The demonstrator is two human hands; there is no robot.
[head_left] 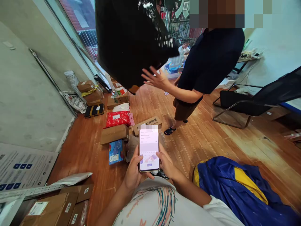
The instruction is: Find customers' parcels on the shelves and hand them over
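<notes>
Plainly, left hand (pixel 131 172) and right hand (pixel 167 163), fingers (pixel 137 159) snug around a lit phone (pixel 149 147).

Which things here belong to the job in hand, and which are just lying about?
In the job:
- phone
- left hand and right hand, holding it

Apparently just lying about:
- red parcel
- blue box
- blue-yellow fabric

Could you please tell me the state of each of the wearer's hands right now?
Left hand: closed, holding the phone by its left side.
Right hand: closed, holding the same phone by its right side.
</notes>
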